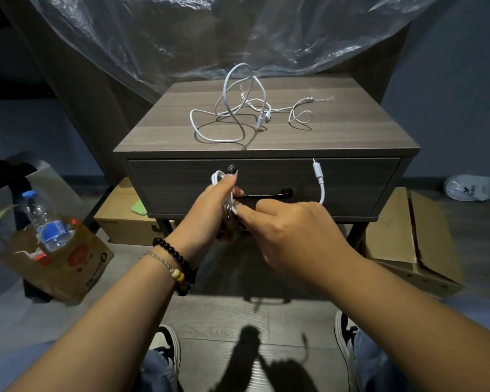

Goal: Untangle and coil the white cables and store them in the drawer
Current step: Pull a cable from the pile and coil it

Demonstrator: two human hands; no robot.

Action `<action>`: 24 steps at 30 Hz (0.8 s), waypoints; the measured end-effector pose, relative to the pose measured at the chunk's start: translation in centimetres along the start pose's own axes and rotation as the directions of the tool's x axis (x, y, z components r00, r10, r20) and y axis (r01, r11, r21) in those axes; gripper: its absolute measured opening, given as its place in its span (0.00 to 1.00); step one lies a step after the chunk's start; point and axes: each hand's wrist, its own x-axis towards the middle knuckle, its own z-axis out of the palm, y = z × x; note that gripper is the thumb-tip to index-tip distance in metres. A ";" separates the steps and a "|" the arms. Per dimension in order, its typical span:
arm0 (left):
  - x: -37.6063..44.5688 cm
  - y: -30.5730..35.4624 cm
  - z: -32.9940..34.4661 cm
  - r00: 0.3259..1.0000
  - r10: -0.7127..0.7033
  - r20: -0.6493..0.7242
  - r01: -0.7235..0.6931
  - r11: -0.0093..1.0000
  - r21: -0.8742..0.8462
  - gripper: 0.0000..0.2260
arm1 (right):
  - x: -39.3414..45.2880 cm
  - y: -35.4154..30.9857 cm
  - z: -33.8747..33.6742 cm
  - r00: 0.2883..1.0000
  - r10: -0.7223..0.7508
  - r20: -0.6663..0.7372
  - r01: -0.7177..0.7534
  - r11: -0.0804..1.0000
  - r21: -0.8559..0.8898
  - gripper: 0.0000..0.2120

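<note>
My left hand (214, 206) grips a small coil of white cable (217, 178) in front of the shut drawer (351, 188). My right hand (292, 230) pinches the same cable beside the coil. Its free end with a plug (318, 176) arcs up over the right hand. Two more white cables lie loose and tangled on the nightstand top: a thick charging cable (227, 120) and a thin earphone cable (297, 113). The drawer's black handle (269, 194) shows between my hands.
A paper bag with a plastic water bottle (47, 222) stands on the floor at the left. Cardboard boxes (402, 236) sit beside and under the nightstand. Clear plastic sheeting (210, 32) hangs behind it. My shoes and knees are at the bottom.
</note>
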 end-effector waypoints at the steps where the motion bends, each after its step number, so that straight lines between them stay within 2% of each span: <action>1: 0.0 0.1 0.0 1.000 0.019 0.004 -0.019 0.999 0.030 0.17 | 0.0 -0.1 0.1 1.000 -0.003 -0.001 0.003 1.000 -0.001 0.16; 6: 0.2 0.3 -0.3 0.994 0.109 -0.028 -0.106 0.989 0.105 0.15 | 0.1 -0.2 0.1 0.999 0.008 0.033 -0.008 1.000 0.010 0.12; 11: 0.9 0.2 -0.5 0.961 0.208 -0.181 -0.195 0.977 0.088 0.13 | 0.2 -0.5 -0.2 0.993 0.056 0.105 -0.073 0.984 0.161 0.17; 14: 1.3 0.3 -1.0 0.914 0.280 -0.294 -0.272 0.960 0.067 0.14 | 0.3 -0.5 -0.4 0.994 0.075 0.084 -0.091 0.976 0.198 0.15; 18: 1.3 0.7 -1.3 0.892 0.241 -0.383 -0.301 0.948 -0.103 0.15 | 0.5 -0.8 -0.5 0.986 0.102 0.129 -0.130 0.962 0.238 0.13; 21: 1.2 0.7 -1.2 0.918 0.174 -0.357 -0.274 0.928 -0.252 0.15 | 0.8 -0.9 -0.7 0.972 0.064 0.225 -0.110 0.974 0.197 0.08; 24: 1.2 0.7 -1.3 0.939 0.126 -0.321 -0.249 0.892 -0.378 0.16 | 1.3 -1.1 -0.9 0.955 -0.026 0.295 -0.020 0.988 0.152 0.07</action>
